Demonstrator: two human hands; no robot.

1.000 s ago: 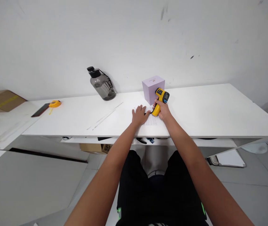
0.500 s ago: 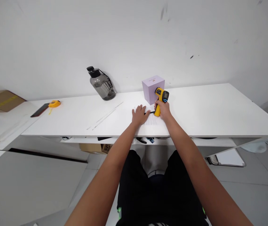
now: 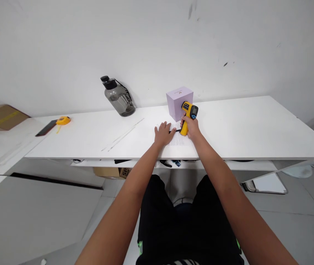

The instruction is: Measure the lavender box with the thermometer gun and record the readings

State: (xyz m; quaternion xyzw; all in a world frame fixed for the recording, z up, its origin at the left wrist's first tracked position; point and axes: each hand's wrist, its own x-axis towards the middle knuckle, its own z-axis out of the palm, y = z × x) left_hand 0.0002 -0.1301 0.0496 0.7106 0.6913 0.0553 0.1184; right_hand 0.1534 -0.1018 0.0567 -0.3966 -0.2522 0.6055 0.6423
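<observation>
My right hand (image 3: 191, 126) is closed around the grip of a yellow and black infrared thermometer (image 3: 185, 127). The thermometer is upright, its small screen facing me and its nose toward a pale purple box (image 3: 175, 105); I cannot tell whether they touch. My left hand (image 3: 164, 134) lies flat with fingers spread on a sheet of printed paper (image 3: 178, 141) on the white table (image 3: 236, 129). A thin black piece (image 3: 177, 130) runs between my left thumb and the thermometer's grip; its kind is unclear.
A grey see-through water bottle (image 3: 120, 101) with a black lid stands by the wall. Farther left are an orange tape measure (image 3: 63, 120), a dark flat object (image 3: 46, 128) and a cardboard box (image 3: 4, 117). Below the tabletop, a shelf (image 3: 228, 165) holds small items.
The view has shifted very slightly. Both hands, the thermometer and the box keep their places.
</observation>
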